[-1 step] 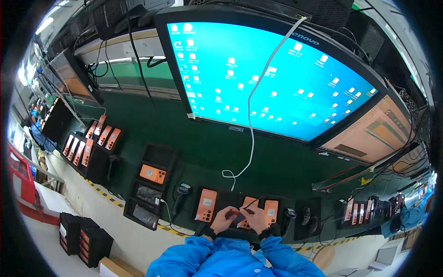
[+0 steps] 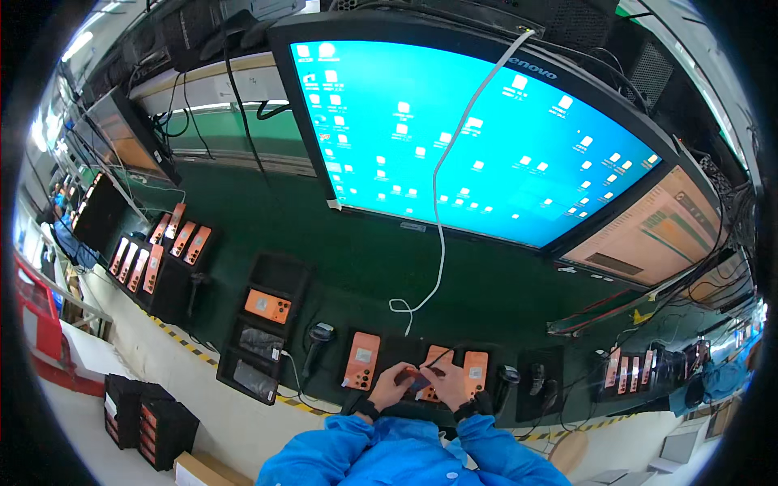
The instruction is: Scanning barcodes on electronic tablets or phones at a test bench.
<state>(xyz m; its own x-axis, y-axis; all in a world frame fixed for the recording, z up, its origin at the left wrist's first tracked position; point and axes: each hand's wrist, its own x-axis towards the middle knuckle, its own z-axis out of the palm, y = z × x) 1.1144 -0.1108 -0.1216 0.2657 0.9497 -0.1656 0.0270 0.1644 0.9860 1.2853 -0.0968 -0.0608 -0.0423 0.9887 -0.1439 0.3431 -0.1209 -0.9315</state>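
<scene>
Close in front of me, my left hand (image 2: 391,387) has its fingers closed on a small dark thing with an orange edge (image 2: 418,379); its kind is hard to make out. My right hand (image 2: 450,384) is bent in from the other side, fingertips pressed together at that thing's right end. A thin black cable (image 2: 442,355) runs by the right fingertips; whether they grip it is hidden. Partly covered by my hands lies an orange phone (image 2: 437,354), back up. Another orange phone (image 2: 476,371) lies to its right, and a third orange phone (image 2: 361,360) to the left.
A black tray (image 2: 279,267) holding an orange phone (image 2: 267,305) stands left, beside a handheld scanner (image 2: 319,340). Another scanner (image 2: 508,377) is at right. A large monitor (image 2: 478,146) stands behind, a white cable (image 2: 438,235) hanging across it. More phones (image 2: 152,268) stand far left.
</scene>
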